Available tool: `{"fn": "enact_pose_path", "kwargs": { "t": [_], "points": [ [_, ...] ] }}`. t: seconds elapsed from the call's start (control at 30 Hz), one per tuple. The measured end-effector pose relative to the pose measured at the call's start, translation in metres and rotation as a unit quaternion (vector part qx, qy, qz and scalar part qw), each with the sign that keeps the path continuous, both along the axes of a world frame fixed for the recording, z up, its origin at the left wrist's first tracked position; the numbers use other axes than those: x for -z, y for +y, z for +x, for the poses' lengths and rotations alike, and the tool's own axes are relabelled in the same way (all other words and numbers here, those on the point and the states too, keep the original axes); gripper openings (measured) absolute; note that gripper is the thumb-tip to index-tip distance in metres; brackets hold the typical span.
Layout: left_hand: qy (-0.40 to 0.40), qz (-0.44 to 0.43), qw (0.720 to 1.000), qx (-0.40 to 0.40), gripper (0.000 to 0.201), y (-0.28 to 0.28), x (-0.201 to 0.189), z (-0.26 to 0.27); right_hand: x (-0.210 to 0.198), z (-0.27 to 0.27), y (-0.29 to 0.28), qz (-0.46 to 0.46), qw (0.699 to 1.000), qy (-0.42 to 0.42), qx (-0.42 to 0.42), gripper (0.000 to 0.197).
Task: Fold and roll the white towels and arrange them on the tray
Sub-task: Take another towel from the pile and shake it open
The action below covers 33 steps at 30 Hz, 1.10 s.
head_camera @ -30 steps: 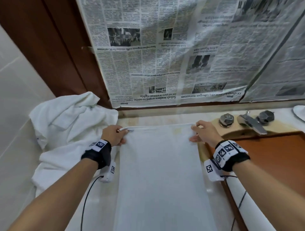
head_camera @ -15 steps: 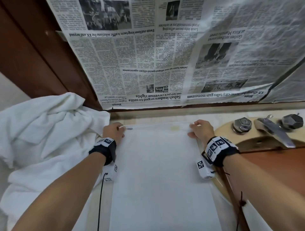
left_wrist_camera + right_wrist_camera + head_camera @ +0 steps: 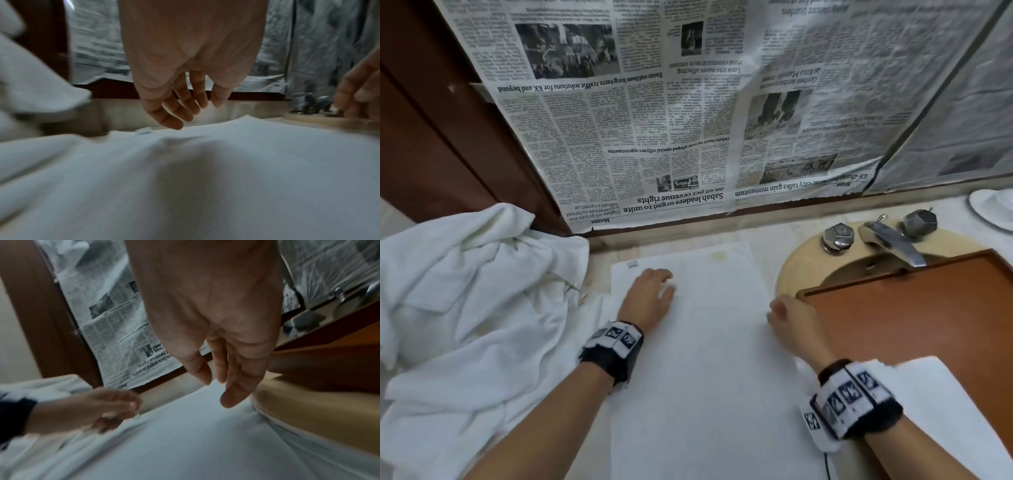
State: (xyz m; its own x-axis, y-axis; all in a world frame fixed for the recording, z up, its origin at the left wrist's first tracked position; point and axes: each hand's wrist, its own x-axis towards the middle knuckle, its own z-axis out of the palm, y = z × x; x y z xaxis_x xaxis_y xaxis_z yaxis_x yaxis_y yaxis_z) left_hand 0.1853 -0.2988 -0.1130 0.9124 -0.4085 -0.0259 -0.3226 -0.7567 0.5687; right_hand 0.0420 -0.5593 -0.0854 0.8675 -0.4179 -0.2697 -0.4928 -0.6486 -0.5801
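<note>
The flat white cloth towel (image 3: 705, 342) lies spread out long on the pale stone worktop (image 3: 767, 246), between the heap of crumpled white towels (image 3: 465, 291) on my left and the brown wooden tray (image 3: 928, 315) on my right. It is smooth, with a small tag near its far left corner. I think the job is only starting. This towel is laid out, but I see no roll in it yet. The big heap is still waiting. On the tray I see one white cloth piece (image 3: 945, 411) at the near side; I cannot tell if it is a folded towel or a rolled one.

My left hand (image 3: 649, 294) is over the far left part of the flat towel. Its fingers (image 3: 176, 104) are spread a little and hang loose, and they hold nothing. I cannot tell for sure if the tips touch the cloth. My right hand (image 3: 791, 315) is at the towel's right edge, just beside the tray. Its fingers (image 3: 236, 382) are nearly straight and close together, pointing down at the cloth, and they hold nothing too.

I think folding this towel comes next.
</note>
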Motion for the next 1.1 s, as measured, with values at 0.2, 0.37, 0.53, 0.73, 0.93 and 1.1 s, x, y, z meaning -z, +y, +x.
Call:
{"fn": "enact_pose_path", "kwargs": {
  "t": [0.2, 0.37, 0.53, 0.73, 0.93, 1.1],
  "points": [
    [0.067, 0.001, 0.996, 0.062, 0.035, -0.110, -0.004, 0.003, 0.011, -0.031, 0.010, -0.106, 0.989, 0.085, -0.057, 0.018],
    [0.098, 0.043, 0.993, 0.050, 0.031, -0.166, 0.005, 0.019, 0.011, -0.026, 0.013, -0.106, 0.988, 0.096, -0.062, 0.023],
    [0.116, 0.102, 0.987, 0.044, 0.034, -0.186, 0.010, 0.032, 0.016, -0.023, 0.009, -0.161, 0.980, 0.104, -0.059, 0.021],
    [0.072, 0.193, 0.976, 0.065, 0.031, -0.202, 0.005, 0.023, 0.026, -0.021, 0.013, -0.164, 0.981, 0.098, -0.047, 0.022],
    [0.101, 0.161, 0.980, 0.055, 0.018, -0.206, 0.005, 0.022, 0.030, -0.022, 0.013, -0.173, 0.980, 0.094, -0.041, 0.024],
    [0.086, 0.189, 0.976, 0.059, 0.037, -0.206, 0.006, 0.015, 0.031, -0.023, 0.017, -0.194, 0.976, 0.089, -0.049, 0.027]
  ]
}}
